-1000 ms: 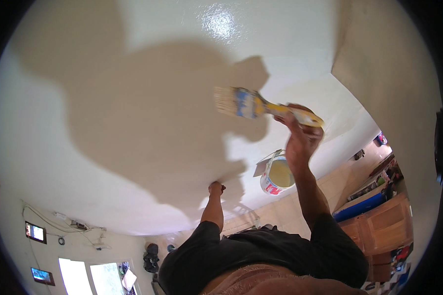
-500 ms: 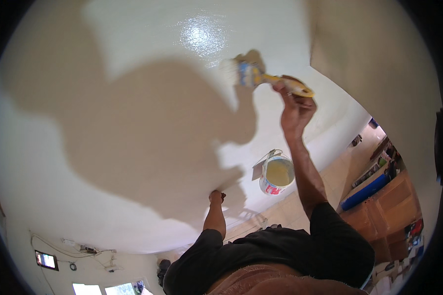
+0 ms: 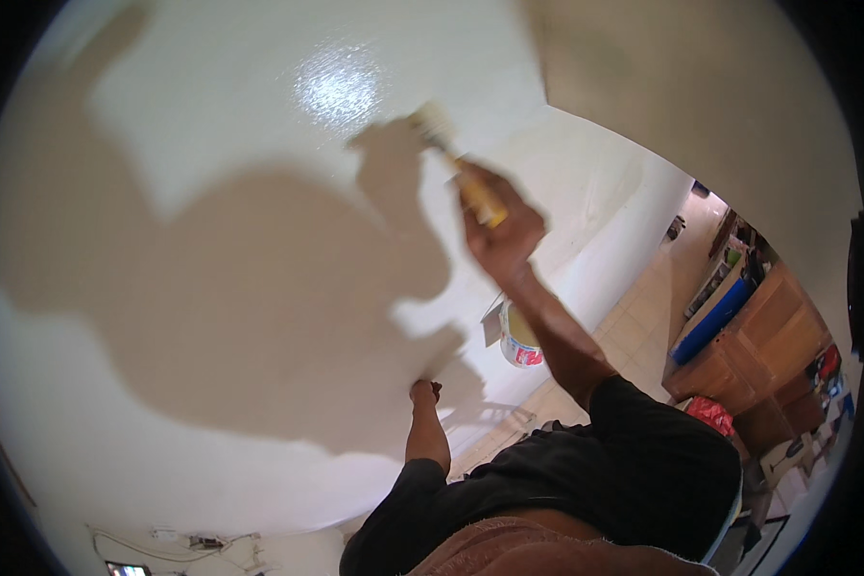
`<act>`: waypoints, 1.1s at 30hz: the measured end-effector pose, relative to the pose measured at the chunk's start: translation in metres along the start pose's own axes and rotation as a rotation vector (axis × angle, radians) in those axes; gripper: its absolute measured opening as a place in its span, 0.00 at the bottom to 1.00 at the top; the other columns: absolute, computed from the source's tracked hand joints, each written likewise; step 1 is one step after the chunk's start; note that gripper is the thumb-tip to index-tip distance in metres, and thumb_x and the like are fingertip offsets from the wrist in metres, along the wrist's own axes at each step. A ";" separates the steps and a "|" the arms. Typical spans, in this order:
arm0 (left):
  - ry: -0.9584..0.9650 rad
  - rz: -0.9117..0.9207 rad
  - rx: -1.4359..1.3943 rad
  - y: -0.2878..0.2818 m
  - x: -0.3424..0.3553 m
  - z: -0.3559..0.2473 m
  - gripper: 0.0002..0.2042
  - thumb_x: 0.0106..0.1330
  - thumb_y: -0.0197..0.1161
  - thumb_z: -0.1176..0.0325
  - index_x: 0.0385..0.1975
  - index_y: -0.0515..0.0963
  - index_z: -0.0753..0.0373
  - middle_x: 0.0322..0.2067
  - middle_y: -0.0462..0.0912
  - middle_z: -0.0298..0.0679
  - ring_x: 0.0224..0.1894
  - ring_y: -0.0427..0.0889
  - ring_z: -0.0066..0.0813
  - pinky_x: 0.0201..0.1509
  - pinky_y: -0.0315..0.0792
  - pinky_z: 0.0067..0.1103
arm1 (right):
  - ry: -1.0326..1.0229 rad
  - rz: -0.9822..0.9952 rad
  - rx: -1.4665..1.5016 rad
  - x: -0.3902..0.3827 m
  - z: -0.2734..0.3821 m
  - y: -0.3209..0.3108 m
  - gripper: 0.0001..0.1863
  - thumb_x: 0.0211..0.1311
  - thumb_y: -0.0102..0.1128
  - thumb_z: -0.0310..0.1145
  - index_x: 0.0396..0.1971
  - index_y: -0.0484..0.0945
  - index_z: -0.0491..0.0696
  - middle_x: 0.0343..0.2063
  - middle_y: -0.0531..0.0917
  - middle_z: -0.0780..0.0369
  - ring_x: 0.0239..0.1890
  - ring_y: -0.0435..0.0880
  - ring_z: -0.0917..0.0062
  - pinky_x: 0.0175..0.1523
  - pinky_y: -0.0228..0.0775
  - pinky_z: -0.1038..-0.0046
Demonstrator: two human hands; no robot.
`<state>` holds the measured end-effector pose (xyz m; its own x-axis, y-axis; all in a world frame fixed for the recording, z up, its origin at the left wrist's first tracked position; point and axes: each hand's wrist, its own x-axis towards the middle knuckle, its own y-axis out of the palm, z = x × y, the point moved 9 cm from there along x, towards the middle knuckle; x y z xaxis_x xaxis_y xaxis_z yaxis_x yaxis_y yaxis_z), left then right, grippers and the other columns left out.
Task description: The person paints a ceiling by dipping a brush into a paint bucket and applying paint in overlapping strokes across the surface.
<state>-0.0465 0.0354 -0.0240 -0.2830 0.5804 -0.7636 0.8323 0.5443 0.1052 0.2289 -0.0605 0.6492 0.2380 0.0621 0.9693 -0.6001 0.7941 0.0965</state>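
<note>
A paintbrush (image 3: 436, 125) with a yellow handle is gripped in my right hand (image 3: 509, 235), raised in front of a pale wall (image 3: 307, 499). Its light bristles point up and left, at or close to the wall; motion blurs them, and I cannot tell if they touch. Lower down, my left hand (image 3: 425, 391) is small in view beside the wall, fingers curled in; whatever they may hold is hidden. Below my right hand hangs or stands a white paint bucket (image 3: 521, 353) with pale yellow paint, partly covered by my right forearm. A flat grey piece (image 3: 492, 324) sits at its rim.
My large shadow (image 3: 288, 298) covers much of the wall, and a wet-looking glare (image 3: 339, 88) shines above it. At right, a wall corner juts out. Brown wooden furniture (image 3: 754, 336), a blue-edged board (image 3: 715, 322) and clutter stand on the tiled floor. Cables (image 3: 178, 552) run at lower left.
My right hand has swung left and a little down with the paintbrush, whose bristles now point more upward. The view has shifted, and my forearm now covers more of the bucket.
</note>
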 end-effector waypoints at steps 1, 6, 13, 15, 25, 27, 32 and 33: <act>0.018 0.002 0.014 -0.003 -0.001 -0.003 0.10 0.66 0.48 0.65 0.26 0.71 0.62 0.15 0.77 0.40 0.14 0.79 0.35 0.10 0.62 0.23 | -0.012 0.131 -0.070 -0.015 0.026 0.015 0.22 0.46 0.64 0.29 0.46 0.79 0.47 0.41 0.84 0.60 0.37 0.85 0.71 0.38 0.78 0.73; -0.040 -0.007 0.063 0.002 -0.007 -0.002 0.10 0.65 0.48 0.66 0.25 0.71 0.63 0.15 0.77 0.40 0.16 0.80 0.36 0.13 0.65 0.24 | -0.122 0.140 0.558 -0.017 0.100 0.019 0.16 0.45 0.68 0.20 0.38 0.79 0.41 0.37 0.84 0.54 0.35 0.86 0.68 0.35 0.80 0.75; -0.072 -0.045 0.107 0.015 -0.010 0.005 0.10 0.65 0.48 0.66 0.25 0.71 0.62 0.16 0.78 0.41 0.18 0.82 0.37 0.14 0.66 0.25 | 0.348 0.091 0.644 0.028 -0.035 0.015 0.07 0.53 0.63 0.18 0.33 0.82 0.39 0.36 0.85 0.61 0.37 0.81 0.83 0.43 0.75 0.78; -0.032 -0.022 0.066 -0.015 0.010 -0.002 0.11 0.66 0.48 0.65 0.24 0.71 0.62 0.16 0.78 0.41 0.18 0.82 0.37 0.14 0.66 0.25 | 0.344 -0.046 0.733 0.036 -0.075 0.013 0.06 0.53 0.62 0.16 0.32 0.82 0.39 0.36 0.85 0.62 0.39 0.80 0.83 0.45 0.73 0.78; -0.041 -0.046 0.083 -0.009 0.018 0.004 0.11 0.65 0.50 0.63 0.23 0.71 0.61 0.15 0.77 0.40 0.17 0.81 0.35 0.12 0.64 0.22 | 0.280 -0.337 0.223 0.082 -0.159 -0.087 0.08 0.52 0.63 0.21 0.34 0.80 0.37 0.32 0.85 0.59 0.34 0.83 0.80 0.40 0.75 0.76; -0.039 -0.023 0.086 0.001 0.009 0.006 0.12 0.66 0.49 0.62 0.23 0.71 0.61 0.16 0.78 0.41 0.16 0.81 0.35 0.12 0.64 0.22 | 0.086 -0.324 -0.042 0.085 -0.151 -0.090 0.09 0.51 0.64 0.22 0.34 0.81 0.40 0.32 0.85 0.58 0.33 0.84 0.75 0.40 0.75 0.75; -0.084 -0.040 0.064 -0.007 0.016 0.005 0.12 0.66 0.49 0.62 0.25 0.71 0.62 0.16 0.78 0.41 0.16 0.81 0.35 0.12 0.64 0.22 | 0.115 -0.223 -0.047 0.060 -0.102 -0.034 0.11 0.51 0.65 0.23 0.37 0.82 0.43 0.33 0.85 0.56 0.35 0.86 0.69 0.42 0.75 0.75; -0.084 -0.029 0.062 -0.002 0.013 0.006 0.12 0.66 0.49 0.62 0.25 0.71 0.62 0.16 0.78 0.41 0.16 0.81 0.35 0.12 0.64 0.22 | 0.076 -0.206 -0.057 0.055 -0.078 -0.028 0.12 0.51 0.64 0.23 0.38 0.82 0.44 0.33 0.85 0.56 0.34 0.86 0.69 0.40 0.76 0.75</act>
<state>-0.0495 0.0385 -0.0381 -0.2684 0.5104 -0.8170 0.8530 0.5200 0.0446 0.3187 -0.0320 0.6818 0.4097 -0.0614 0.9102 -0.4887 0.8277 0.2758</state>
